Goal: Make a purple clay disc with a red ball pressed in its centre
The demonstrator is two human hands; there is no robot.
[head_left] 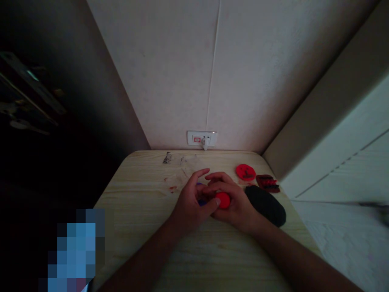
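Observation:
Both my hands meet over the middle of a light wooden table (146, 174). My right hand (235, 202) is curled round a small red round piece (223, 200), which shows between thumb and fingers. My left hand (191, 200) presses against it from the left, its thumb touching the red piece and its fingers bent over a small blue-purple thing (201, 201) that is mostly hidden. What the blue thing is I cannot make out.
A red disc (245, 172) and a dark red ridged piece (268, 183) lie at the table's right rear. A black pouch-like object (266, 205) rests beside my right wrist. A wall socket (201, 138) sits above the far edge. Small scraps lie at the back left.

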